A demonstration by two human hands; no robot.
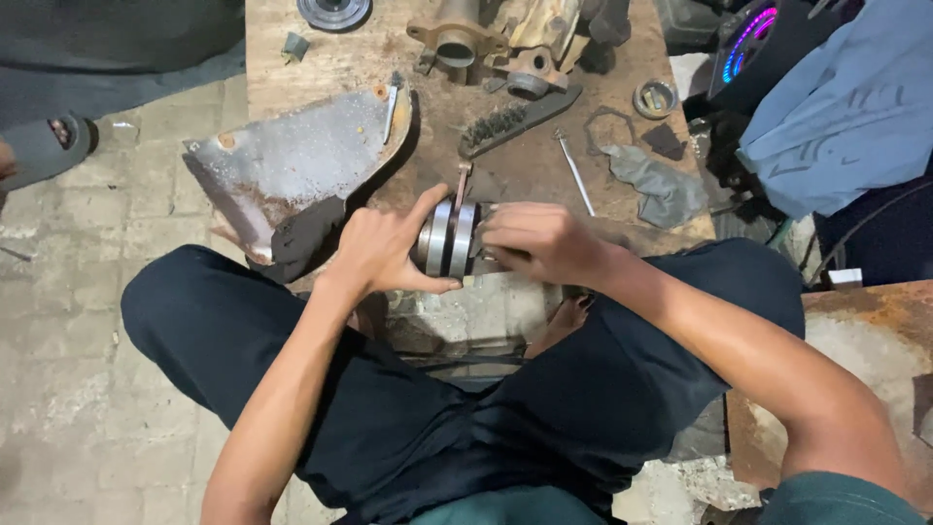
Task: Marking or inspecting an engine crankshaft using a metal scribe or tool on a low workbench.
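Both hands close around a round metal assembly (449,239) of stacked discs at the near edge of a wooden bench (321,58): the left hand (384,251) clasps its left face, thumb underneath, while the right hand (539,241) curls its fingers over the right side. The part appears mid-fitting; steady, aligned pressure seems needed. Farther off lie a wire brush (515,119), a grey rag (661,185) and a rusted metal panel (292,160).

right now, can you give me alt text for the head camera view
Seen from above, a seated person's left hand and right hand grip a round metal part made of stacked discs at the edge of a worn wooden board. A wire brush, a grey rag and rusty castings lie beyond.
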